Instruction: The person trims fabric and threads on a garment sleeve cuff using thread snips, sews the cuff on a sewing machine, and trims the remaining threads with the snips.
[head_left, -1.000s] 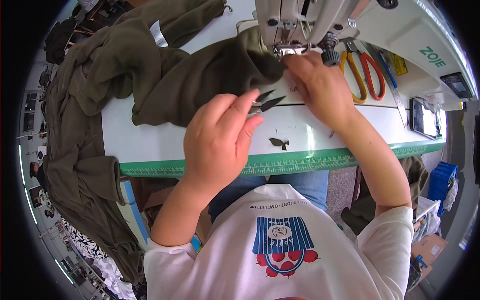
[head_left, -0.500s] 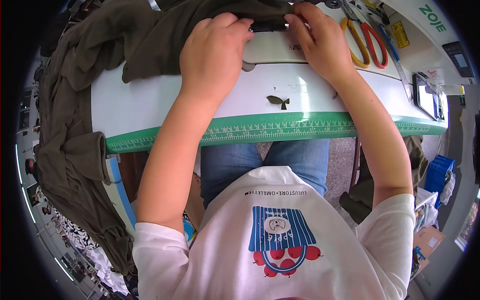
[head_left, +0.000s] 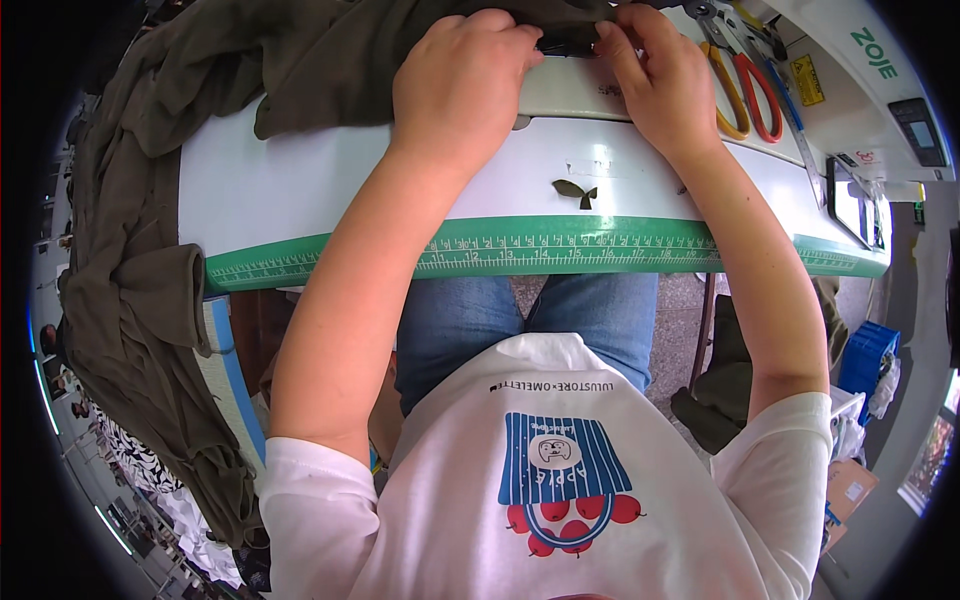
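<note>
Dark olive fabric (head_left: 325, 65) is bunched across the far side of the white sewing table (head_left: 290, 190). My left hand (head_left: 465, 85) lies at its near edge with fingers bent and closed on the cloth. To its right, my right hand (head_left: 665, 85) pinches the same edge between thumb and fingers. Between the hands a small dark, shiny part shows at the edge of the cloth; what it is I cannot make out. Some fingertips are hidden by the hands and cloth. Small olive fabric scraps (head_left: 577, 192) lie nearer to me.
Scissors with yellow and red handles (head_left: 757, 100) lie right of my right hand. Beyond them are the sewing machine's white body (head_left: 870, 90) and a phone-like device (head_left: 850, 203). A green ruler strip (head_left: 560, 247) lines the front edge. More olive cloth (head_left: 130, 240) hangs at left.
Both hands have shifted slightly right and away from me in the picture, with the fabric edge between them. The table and scraps also sit a little differently, as the view moved.
</note>
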